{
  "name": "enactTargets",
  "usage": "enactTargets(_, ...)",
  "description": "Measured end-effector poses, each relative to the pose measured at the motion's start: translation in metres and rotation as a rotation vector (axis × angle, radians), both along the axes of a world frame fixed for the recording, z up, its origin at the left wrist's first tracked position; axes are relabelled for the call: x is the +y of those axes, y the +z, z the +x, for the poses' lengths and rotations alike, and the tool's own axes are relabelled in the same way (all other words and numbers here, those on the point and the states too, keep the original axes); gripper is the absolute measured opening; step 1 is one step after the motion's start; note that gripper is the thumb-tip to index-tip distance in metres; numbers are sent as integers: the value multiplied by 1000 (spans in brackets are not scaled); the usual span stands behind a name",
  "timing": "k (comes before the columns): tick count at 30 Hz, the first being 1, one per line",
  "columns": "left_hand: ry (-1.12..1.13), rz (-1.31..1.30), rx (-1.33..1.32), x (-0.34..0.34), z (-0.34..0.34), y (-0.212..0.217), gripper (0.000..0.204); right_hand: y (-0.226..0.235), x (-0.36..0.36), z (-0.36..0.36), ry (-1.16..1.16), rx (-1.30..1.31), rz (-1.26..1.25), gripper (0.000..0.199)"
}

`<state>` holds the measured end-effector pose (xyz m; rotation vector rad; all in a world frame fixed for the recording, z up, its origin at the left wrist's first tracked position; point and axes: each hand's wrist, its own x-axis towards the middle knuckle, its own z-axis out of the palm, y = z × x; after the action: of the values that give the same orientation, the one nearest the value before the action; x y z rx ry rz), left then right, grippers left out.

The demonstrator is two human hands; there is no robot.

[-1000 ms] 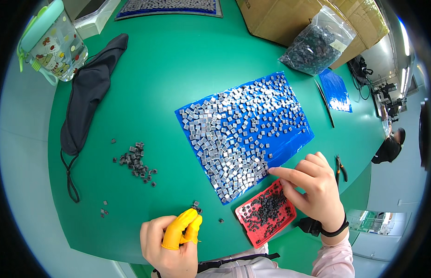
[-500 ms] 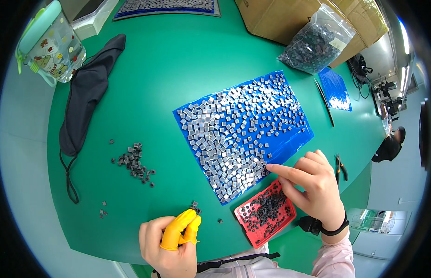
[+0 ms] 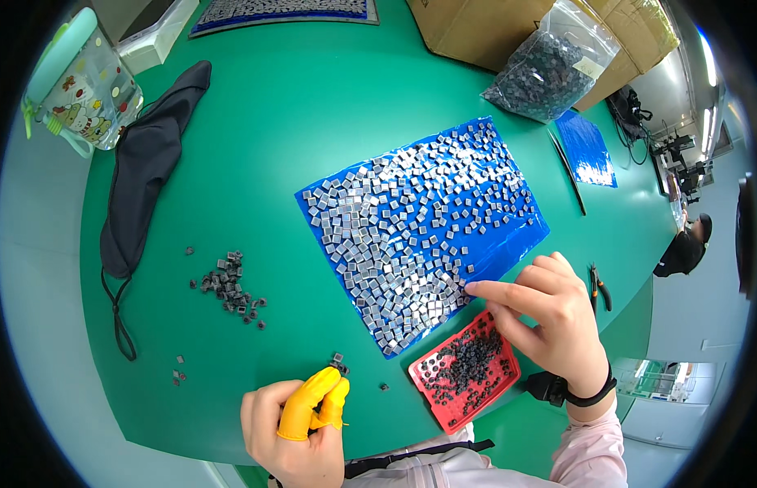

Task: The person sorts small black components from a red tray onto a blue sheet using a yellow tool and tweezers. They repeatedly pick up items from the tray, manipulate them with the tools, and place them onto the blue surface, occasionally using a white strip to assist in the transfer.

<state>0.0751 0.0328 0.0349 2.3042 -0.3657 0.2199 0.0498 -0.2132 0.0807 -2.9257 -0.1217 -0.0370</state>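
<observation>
The blue rectangular plastic sheet [image 3: 508,244], long axis eight-to-two o'clock, lies at ten o'clock from the nearer right hand [image 3: 549,313], fingers narrowly parted; the left hand's [image 3: 293,431] hold, I cannot tell.

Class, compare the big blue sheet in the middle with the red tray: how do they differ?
The blue sheet is flat, while the red tray has raised sides. The blue sheet is clearly larger than the red tray. The blue sheet carries silvery square pieces spread widely; the red tray holds small dark pieces, thickest in a heap. Both lie on the green table, near the right hand.
</observation>
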Motion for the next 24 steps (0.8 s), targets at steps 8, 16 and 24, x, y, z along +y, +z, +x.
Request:
enactTargets(8,-5,6,-6,0,0,0,19,-2,0,3,-8,2,1,30)
enactTargets(16,-4,6,5,0,-1,0,18,0,0,2,-5,17,15,30)
enactTargets(24,9,9,21,-1,-1,3,17,-2,-2,1,-11,-1,42,27)
